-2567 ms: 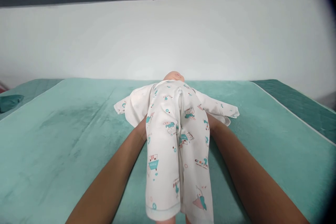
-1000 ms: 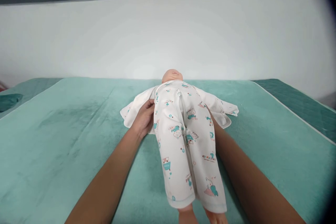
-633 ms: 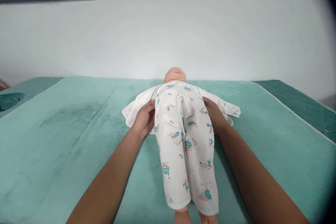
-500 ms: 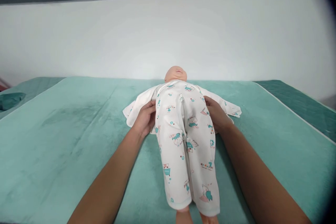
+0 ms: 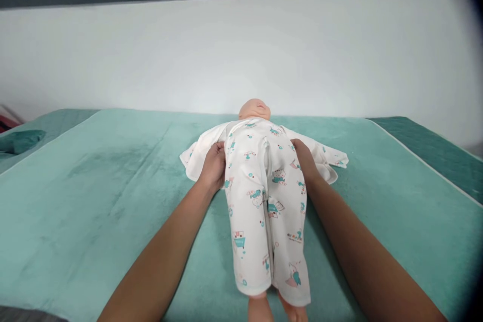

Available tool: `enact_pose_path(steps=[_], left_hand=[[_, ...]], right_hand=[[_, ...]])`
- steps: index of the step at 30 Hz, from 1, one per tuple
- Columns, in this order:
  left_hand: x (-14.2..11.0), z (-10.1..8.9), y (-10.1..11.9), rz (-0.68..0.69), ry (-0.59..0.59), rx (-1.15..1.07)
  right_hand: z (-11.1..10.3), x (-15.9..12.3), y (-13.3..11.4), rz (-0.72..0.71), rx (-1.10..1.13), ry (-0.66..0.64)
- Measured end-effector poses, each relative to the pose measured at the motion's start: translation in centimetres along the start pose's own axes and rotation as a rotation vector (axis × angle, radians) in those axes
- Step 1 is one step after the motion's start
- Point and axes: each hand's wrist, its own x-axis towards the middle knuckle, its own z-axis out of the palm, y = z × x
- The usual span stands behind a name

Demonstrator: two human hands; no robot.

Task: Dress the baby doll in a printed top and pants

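A baby doll [image 5: 255, 108] lies on its back, head toward the wall and bare feet toward me. White printed trousers [image 5: 247, 206] cover its legs and reach high over its torso. From both sides spread the sleeves of a white printed shirt [image 5: 204, 153], partly under the doll. At the left edge of the trousers, my left hand [image 5: 214, 165] is closed on the fabric near the waist. My right hand [image 5: 305, 158] grips the opposite side of the trousers, its fingertips partly hidden behind the cloth.
A green padded cover [image 5: 113, 201] lies beneath the doll, with darker green edges at both sides. Behind it rises a white wall [image 5: 241, 50]. A dark green bundle [image 5: 22, 141] and something red [image 5: 7, 122] sit at the far left.
The trouser legs have swung slightly left at the lower end, and the view has shifted a little. Both hands stay at the sides of the trousers.
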Motion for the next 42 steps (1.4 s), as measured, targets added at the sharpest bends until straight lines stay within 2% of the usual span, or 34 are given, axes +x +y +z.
enact_pose_path(steps=[4, 7, 11, 16, 21, 25, 30, 36, 42], left_hand=[[0.3, -0.1, -0.2, -0.006, -0.022, -0.035], [0.6, -0.3, -0.5, 0.001, -0.084, -0.014], [0.7, -0.5, -0.7, 0.053, -0.219, 0.091], [0.0, -0.2, -0.2, 0.115, -0.308, 0.161], [-0.2, -0.1, 0.0, -0.037, -0.323, 0.103], [0.2, -0.5, -0.2, -0.053, -0.286, 0.097], [-0.1, -0.1, 0.3, 0.001, -0.240, 0.114], [-0.6, 0.4, 0.6, 0.063, -0.158, 0.152], [-0.2, 0.1, 0.0, -0.034, -0.197, 0.047]], right_hand=[[-0.2, 0.3, 0.3, 0.028, -0.061, -0.105], [-0.1, 0.2, 0.4, 0.092, 0.085, -0.172], [0.2, -0.1, 0.5, 0.107, 0.227, -0.142], [0.2, -0.5, -0.4, 0.052, 0.191, -0.158], [-0.4, -0.9, -2.6, 0.064, 0.073, -0.245], [-0.5, -0.9, -2.8, 0.151, 0.108, -0.329], [0.0, -0.5, -1.4, 0.124, 0.132, -0.237], [0.6, -0.5, -1.2, 0.084, 0.123, -0.125], [0.7, -0.7, -1.8, 0.145, 0.134, -0.103]])
